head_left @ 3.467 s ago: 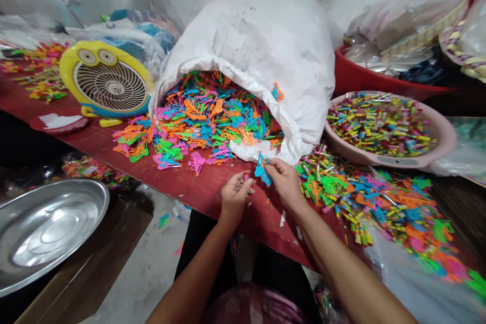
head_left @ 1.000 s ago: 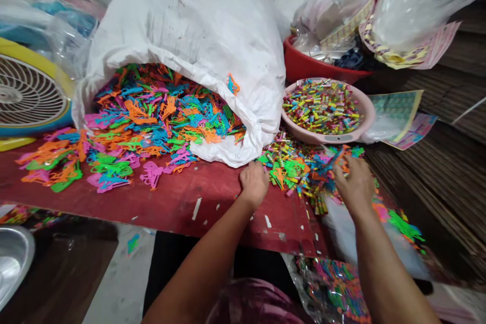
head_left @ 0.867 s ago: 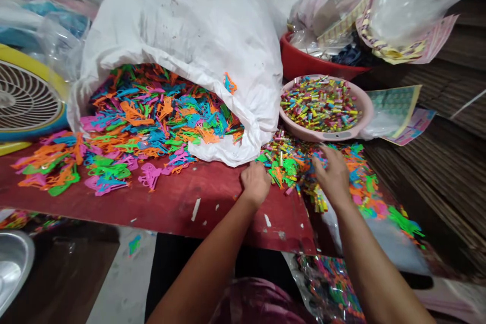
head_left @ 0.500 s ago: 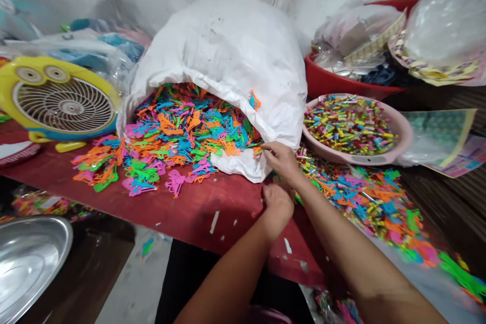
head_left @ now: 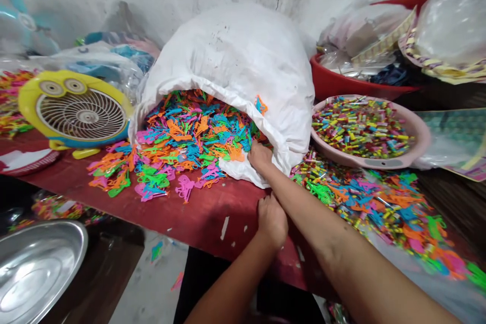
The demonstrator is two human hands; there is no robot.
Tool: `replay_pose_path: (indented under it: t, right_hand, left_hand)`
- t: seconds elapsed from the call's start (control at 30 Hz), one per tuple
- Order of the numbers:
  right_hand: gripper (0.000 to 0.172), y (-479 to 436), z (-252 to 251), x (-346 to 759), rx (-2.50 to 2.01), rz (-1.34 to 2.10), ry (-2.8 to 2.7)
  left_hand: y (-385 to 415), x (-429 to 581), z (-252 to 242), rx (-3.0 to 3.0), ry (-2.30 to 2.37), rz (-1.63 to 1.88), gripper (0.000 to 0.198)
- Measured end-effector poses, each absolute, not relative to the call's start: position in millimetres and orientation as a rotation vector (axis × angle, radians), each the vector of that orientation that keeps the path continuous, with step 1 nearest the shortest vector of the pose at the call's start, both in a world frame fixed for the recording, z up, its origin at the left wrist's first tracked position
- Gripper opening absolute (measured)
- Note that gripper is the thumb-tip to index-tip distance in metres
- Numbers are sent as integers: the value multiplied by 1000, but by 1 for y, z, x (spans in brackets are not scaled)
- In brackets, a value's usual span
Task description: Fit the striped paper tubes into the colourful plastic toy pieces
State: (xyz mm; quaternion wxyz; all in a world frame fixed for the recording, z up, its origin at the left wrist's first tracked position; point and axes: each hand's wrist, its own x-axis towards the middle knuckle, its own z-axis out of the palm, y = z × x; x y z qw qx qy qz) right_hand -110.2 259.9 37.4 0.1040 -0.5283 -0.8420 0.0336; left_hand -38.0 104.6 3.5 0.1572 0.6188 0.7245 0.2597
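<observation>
R hand reaches across the body, fingers on lip of white woven sack, right by the heap of flat plastic shapes. Its grip looks loosely curled; can't tell if anything's held. L hand sits lower, at front edge of red desk, just under R forearm, fingers curled down, palm hidden, so can't tell what that grip has either.

Shapes (orange, pink, blue, green) pile in sack mouth and fan out onto desk. R forearm crosses over loose mix of shapes & small tubes on the right. Behind that: pink basin full of tubes, red tub w/ plastic bags. Left side: yellow fan on desk, steel tray below desk edge.
</observation>
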Motion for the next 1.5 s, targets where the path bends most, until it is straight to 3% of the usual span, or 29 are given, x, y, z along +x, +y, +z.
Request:
replay_pose_path:
  t: [0.17,0.27,0.37,0.47,0.6,1.03,1.13,1.3,1.5]
  right_hand:
    - [24,260,52,-95,-1497,157,-2435]
    - [25,251,65,-80,-1373,233,-2417]
    - [28,228,70,-56,-1229,364,-2434]
    - [32,196,63,-26,-1006,778,-2407]
    - [34,154,48,5,-806,1236,-2252]
    - [33,111,42,34,-802,1436,-2190]
    - [30,117,48,44,-763,1273,-2310]
    - [46,138,75,52,-477,442,-2501]
    - [34,157,85,47,-155,65,-2872]
  left_hand:
    - [92,-54,10,1800,2140,741,25]
    - [79,-75,2,1572,2068,1195,19]
    - [66,-101,-6,1082,1834,1685,25]
    - [58,-119,-7,710,1563,1910,35]
    - [55,-123,0,503,1295,1960,38]
    - [45,-111,10,428,1088,1839,23]
    - [42,-115,10,421,1069,1795,21]
    - [38,-121,8,604,1029,1623,18]
    - [42,-117,9,631,1145,1587,30]
